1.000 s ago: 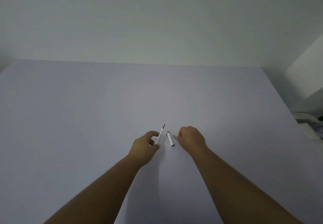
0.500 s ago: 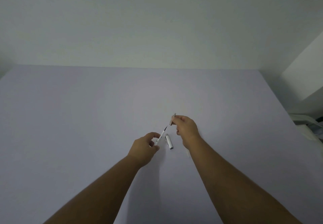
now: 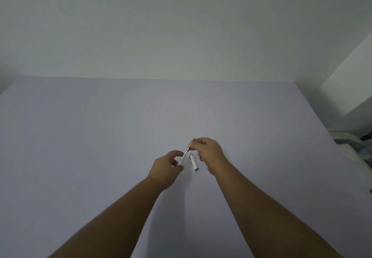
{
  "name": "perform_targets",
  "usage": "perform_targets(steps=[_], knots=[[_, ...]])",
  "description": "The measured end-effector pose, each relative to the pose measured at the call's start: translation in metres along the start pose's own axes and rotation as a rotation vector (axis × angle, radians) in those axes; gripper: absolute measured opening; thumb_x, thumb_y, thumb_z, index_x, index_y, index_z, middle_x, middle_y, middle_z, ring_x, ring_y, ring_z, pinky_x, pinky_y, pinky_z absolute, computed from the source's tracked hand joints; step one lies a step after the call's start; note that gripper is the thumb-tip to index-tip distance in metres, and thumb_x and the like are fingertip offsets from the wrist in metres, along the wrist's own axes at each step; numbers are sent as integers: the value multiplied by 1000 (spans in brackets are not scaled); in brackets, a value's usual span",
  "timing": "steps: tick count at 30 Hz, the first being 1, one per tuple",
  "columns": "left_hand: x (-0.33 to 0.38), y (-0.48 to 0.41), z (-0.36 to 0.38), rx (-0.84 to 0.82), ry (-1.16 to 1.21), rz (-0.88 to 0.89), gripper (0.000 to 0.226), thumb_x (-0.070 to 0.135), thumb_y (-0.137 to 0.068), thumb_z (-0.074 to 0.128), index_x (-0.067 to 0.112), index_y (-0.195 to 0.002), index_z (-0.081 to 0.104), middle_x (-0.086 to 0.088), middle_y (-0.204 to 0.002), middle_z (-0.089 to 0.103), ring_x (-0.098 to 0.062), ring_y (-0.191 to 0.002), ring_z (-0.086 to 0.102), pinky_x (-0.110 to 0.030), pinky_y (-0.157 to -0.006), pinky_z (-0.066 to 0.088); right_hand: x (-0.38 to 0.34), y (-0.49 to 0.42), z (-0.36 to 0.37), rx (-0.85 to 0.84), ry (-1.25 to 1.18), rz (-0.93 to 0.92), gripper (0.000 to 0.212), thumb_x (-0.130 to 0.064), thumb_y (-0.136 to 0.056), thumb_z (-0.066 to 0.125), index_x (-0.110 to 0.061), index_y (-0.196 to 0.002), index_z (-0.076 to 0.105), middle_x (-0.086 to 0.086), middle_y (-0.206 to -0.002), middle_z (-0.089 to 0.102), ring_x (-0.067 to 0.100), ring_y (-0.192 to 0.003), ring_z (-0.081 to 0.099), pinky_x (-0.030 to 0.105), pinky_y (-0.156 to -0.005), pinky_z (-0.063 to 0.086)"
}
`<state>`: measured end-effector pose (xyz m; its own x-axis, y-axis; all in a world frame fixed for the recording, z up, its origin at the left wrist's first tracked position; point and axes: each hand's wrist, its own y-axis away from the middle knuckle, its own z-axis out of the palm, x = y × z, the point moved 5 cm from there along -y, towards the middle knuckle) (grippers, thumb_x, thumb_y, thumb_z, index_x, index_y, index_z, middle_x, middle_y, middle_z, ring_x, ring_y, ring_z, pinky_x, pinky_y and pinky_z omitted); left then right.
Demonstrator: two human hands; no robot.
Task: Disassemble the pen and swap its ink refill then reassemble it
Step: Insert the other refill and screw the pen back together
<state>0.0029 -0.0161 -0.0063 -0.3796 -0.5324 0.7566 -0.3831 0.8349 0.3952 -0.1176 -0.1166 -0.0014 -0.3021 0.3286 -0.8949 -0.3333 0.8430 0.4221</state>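
My left hand [image 3: 166,166] pinches the lower end of a thin white ink refill [image 3: 183,157] that slants up and to the right above the table. My right hand [image 3: 210,153] pinches a small grey front piece of the pen [image 3: 192,142] at the refill's upper end; whether the two parts touch is too small to tell. A short white and silver pen barrel [image 3: 194,163] lies on the pale lilac table [image 3: 80,147] between my two hands, untouched.
The wall rises behind the table's far edge. Past the table's right edge stand a white cabinet [image 3: 352,88] and some white clutter [image 3: 354,147] lower down.
My right hand has lifted the small front piece off the table and brought it up to the refill's tip. My left hand has stayed where it was, holding the refill. The barrel has not moved.
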Motion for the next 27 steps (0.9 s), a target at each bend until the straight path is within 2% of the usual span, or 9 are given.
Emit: perform_targets(steps=[3,6,9,11,16,19,24,27], knots=[[2,0,-1,31,41,-19,27,19,-85,65,23,-112,62,-3,-88,63,-21,-72,59,-38,-74,57,1,4,6,-43,47,-16,11,-22,-81,66,-21,-71,68,-8,-68,67,8,-63,52,27,-68,41],[1,0,-3,55,18,-52,21,19,-85,66,13,-105,68,-3,-83,64,-21,-73,58,-42,-83,57,2,5,12,-77,10,-18,5,-21,-82,66,-22,-81,71,-7,-75,70,14,-73,58,30,-70,45],[2,2,-5,62,24,-58,17,18,-84,65,13,-101,70,-2,-78,64,-21,-71,58,-41,-82,56,2,9,14,-142,45,10,10,-24,-85,65,-22,-91,72,-5,-80,71,11,-57,46,25,-59,41],[4,3,-7,76,22,-56,16,18,-84,66,14,-99,70,-1,-78,65,-20,-71,59,-40,-80,57,1,10,14,-157,72,21,11,-27,-85,66,-18,-88,72,-4,-81,71,10,-52,40,24,-56,38],[8,7,-10,101,7,-38,11,19,-84,68,17,-95,69,-1,-83,67,-19,-72,61,-36,-76,55,-1,10,17,-132,152,51,22,-37,-81,70,-16,-78,62,-4,-73,58,12,-60,45,27,-57,39],[9,8,-12,110,2,-33,10,19,-84,68,16,-93,68,-3,-85,68,-18,-70,60,-33,-74,54,-3,11,23,-158,75,30,14,-32,-82,69,-20,-77,65,-2,-76,59,14,-58,42,27,-58,38],[11,10,-12,118,-5,-33,14,21,-82,70,14,-94,69,-5,-89,71,-19,-72,61,-35,-75,55,-6,11,21,-71,223,33,44,-48,-77,70,-19,-58,44,-5,-60,41,12,-54,37,25,-55,32],[9,8,-14,117,41,-61,15,20,-80,71,14,-94,70,-5,-84,69,-20,-71,61,-39,-78,57,-6,13,24,-103,155,29,39,-52,-80,64,-17,-67,53,-2,-73,55,12,-55,38,27,-60,35]])
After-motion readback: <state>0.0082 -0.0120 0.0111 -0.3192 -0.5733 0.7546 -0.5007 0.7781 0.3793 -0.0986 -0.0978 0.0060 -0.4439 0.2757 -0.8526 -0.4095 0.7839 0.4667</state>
